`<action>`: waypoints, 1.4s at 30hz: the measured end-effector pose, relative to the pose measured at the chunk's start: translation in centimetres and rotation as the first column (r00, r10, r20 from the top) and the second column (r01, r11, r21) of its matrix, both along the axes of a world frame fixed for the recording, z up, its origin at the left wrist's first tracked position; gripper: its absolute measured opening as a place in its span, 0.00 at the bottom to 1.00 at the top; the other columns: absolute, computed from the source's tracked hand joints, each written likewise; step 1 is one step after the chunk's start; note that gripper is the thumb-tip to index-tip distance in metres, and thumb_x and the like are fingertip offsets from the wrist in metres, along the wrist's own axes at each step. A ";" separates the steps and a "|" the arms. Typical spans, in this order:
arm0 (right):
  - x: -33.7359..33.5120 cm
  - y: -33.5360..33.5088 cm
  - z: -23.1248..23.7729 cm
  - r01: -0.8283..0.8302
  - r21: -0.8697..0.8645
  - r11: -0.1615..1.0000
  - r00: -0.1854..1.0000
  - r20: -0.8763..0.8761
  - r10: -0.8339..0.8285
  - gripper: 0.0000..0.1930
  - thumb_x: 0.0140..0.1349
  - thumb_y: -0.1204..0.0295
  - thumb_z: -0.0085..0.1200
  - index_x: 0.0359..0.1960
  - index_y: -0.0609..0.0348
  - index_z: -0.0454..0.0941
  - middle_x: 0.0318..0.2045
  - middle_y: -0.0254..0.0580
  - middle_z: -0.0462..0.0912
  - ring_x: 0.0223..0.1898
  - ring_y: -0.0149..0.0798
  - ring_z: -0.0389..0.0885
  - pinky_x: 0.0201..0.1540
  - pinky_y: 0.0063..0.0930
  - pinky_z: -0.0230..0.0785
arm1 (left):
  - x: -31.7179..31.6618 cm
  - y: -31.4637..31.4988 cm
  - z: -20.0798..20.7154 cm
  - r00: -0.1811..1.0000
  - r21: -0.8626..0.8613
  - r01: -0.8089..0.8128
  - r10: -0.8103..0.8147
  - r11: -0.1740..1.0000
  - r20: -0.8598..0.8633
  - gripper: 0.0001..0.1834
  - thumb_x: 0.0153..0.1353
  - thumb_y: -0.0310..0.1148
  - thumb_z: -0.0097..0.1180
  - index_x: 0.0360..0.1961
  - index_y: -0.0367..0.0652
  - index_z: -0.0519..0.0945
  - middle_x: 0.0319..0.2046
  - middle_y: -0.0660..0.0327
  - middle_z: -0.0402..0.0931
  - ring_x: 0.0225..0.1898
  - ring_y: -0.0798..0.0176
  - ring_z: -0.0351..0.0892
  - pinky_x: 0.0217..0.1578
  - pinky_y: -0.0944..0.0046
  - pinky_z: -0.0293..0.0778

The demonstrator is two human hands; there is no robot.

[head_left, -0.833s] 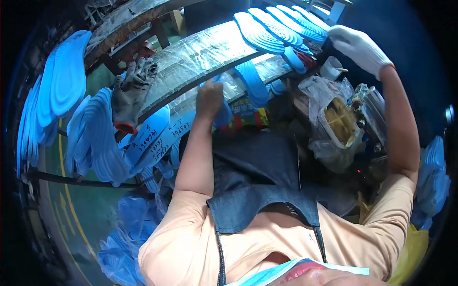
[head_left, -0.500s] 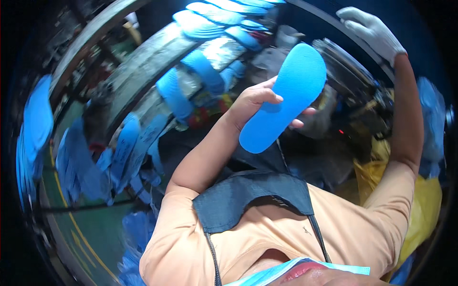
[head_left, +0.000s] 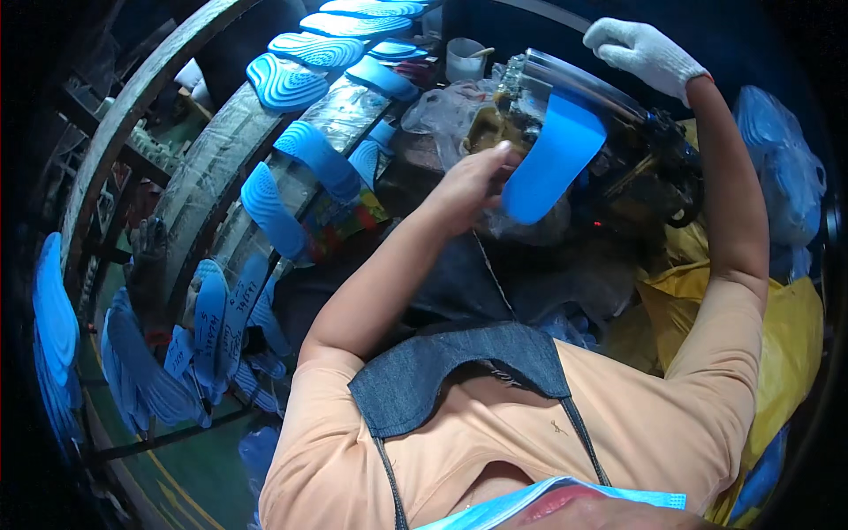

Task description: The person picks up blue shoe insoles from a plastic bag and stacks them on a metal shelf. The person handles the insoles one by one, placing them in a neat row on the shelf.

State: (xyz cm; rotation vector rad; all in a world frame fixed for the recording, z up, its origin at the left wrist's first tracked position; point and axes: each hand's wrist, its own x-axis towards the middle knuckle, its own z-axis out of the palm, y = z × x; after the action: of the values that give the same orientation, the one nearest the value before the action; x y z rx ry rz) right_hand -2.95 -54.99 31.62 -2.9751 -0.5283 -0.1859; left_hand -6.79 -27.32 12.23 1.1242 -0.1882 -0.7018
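Note:
My bare left hand (head_left: 481,187) is closed on the near left edge of a smooth blue shoe insole (head_left: 559,159), its thumb on top and the other fingers mostly hidden. The insole's far end reaches up to a shiny metal roller (head_left: 587,81) on a machine and bends there; whether the two touch is hard to tell. In a white knitted glove, my right hand (head_left: 643,55) hovers beyond the roller beside a dark blue panel. Its fingers are loosely bent, and I see nothing held in them.
Patterned blue insoles (head_left: 314,51) lie along a plastic-wrapped rack (head_left: 212,132) on the left. More insoles (head_left: 150,362) hang lower left. A white cup (head_left: 465,62) stands behind the machine. Yellow bags (head_left: 777,353) and a clear bag (head_left: 777,168) sit at the right.
My left hand has carried the insole away from me to the roller, tilting it. My gloved right hand has shifted slightly left. The whole view has shifted too.

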 end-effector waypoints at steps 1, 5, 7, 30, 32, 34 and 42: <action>-0.2 1.2 0.0 0.029 0.019 0.999 0.998 -0.059 -0.027 0.13 0.67 0.65 0.48 0.48 0.56 0.79 0.43 0.43 0.82 0.47 0.39 0.80 0.55 0.34 0.70 | 0.5 1.7 -1.5 0.989 0.115 -0.100 0.086 0.988 0.116 0.24 0.70 0.48 0.46 0.51 0.35 0.76 0.45 0.52 0.79 0.44 0.57 0.80 0.47 0.52 0.75; 2.2 -1.9 -1.3 -0.176 0.281 0.944 0.926 -0.278 0.255 0.18 0.63 0.58 0.54 0.47 0.57 0.79 0.38 0.32 0.80 0.38 0.29 0.75 0.43 0.26 0.69 | 5.8 8.4 -7.0 0.581 0.525 -0.724 -0.015 0.447 0.814 0.28 0.61 0.46 0.56 0.55 0.35 0.72 0.50 0.41 0.75 0.54 0.42 0.73 0.55 0.44 0.67; 2.5 -2.5 -1.7 -0.143 0.380 0.914 0.881 -0.373 0.292 0.21 0.61 0.55 0.56 0.49 0.55 0.80 0.36 0.29 0.80 0.35 0.27 0.73 0.39 0.24 0.68 | 7.5 11.4 -7.0 0.616 0.626 -0.767 -0.111 0.141 0.780 0.33 0.60 0.47 0.55 0.60 0.35 0.67 0.57 0.34 0.67 0.60 0.36 0.67 0.62 0.42 0.59; 13.4 17.1 3.1 -0.097 0.448 0.889 0.989 -0.059 0.138 0.31 0.66 0.46 0.49 0.61 0.56 0.72 0.44 0.37 0.79 0.46 0.31 0.77 0.52 0.30 0.70 | 11.5 16.9 -10.2 0.618 0.621 -0.782 0.057 -0.055 0.784 0.54 0.56 0.64 0.55 0.66 0.24 0.56 0.65 0.25 0.50 0.66 0.32 0.55 0.64 0.39 0.53; 16.9 22.1 0.3 -0.361 0.510 0.780 0.859 -0.143 0.492 0.31 0.65 0.48 0.52 0.63 0.55 0.71 0.47 0.39 0.78 0.49 0.33 0.75 0.55 0.32 0.69 | 11.2 17.1 -10.3 0.593 0.597 -0.793 0.070 -0.120 0.802 0.51 0.56 0.61 0.56 0.65 0.25 0.59 0.64 0.28 0.54 0.65 0.36 0.57 0.63 0.42 0.55; 14.4 31.4 -1.9 -0.324 0.494 0.807 0.861 -0.199 0.468 0.28 0.65 0.53 0.52 0.62 0.54 0.72 0.47 0.40 0.78 0.49 0.34 0.76 0.51 0.30 0.72 | 11.2 18.3 -10.5 0.620 0.625 -0.774 0.077 -0.103 0.781 0.51 0.56 0.60 0.57 0.64 0.25 0.59 0.63 0.30 0.57 0.64 0.37 0.58 0.62 0.42 0.55; 19.4 43.0 -9.0 -0.717 -0.311 0.624 0.612 0.147 0.777 0.18 0.68 0.59 0.47 0.54 0.52 0.78 0.48 0.43 0.81 0.45 0.39 0.80 0.50 0.34 0.74 | 10.7 19.2 -9.3 0.683 0.680 -0.730 0.062 0.066 0.728 0.51 0.53 0.57 0.62 0.63 0.24 0.60 0.60 0.35 0.63 0.63 0.37 0.61 0.63 0.39 0.55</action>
State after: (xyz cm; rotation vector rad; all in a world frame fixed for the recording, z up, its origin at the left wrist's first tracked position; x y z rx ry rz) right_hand 16.46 -12.03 22.59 -2.6042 -1.8940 -0.4680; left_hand 3.87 -8.10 2.95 2.5490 0.2185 0.2558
